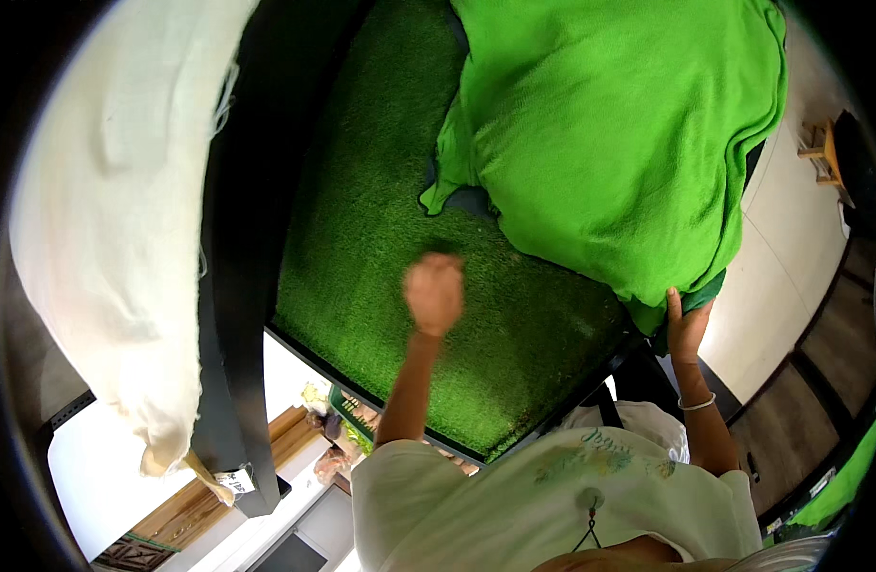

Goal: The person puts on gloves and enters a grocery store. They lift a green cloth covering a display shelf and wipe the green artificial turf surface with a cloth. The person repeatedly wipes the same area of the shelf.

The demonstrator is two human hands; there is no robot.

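My right hand [687, 332] grips the near corner of a bright green fleece cloth [609, 143], thumb on top and fingers underneath. The cloth drapes in soft folds over part of a sheet of artificial turf [366, 236], with a darker green layer [704, 292] showing beside my thumb. Left of the cloth, my left hand [435, 293] is over the turf, apart from the cloth. Motion blurs it; it looks curled, and whether its fingers hold anything is unclear.
A black frame [241, 429] runs along the left, with frayed white fabric [123, 214] beside it. Below the turf's edge, a green basket [352, 411] stands near vegetables [330, 422]. Pale floor [788, 250] and a wooden stool [824, 154] are at right.
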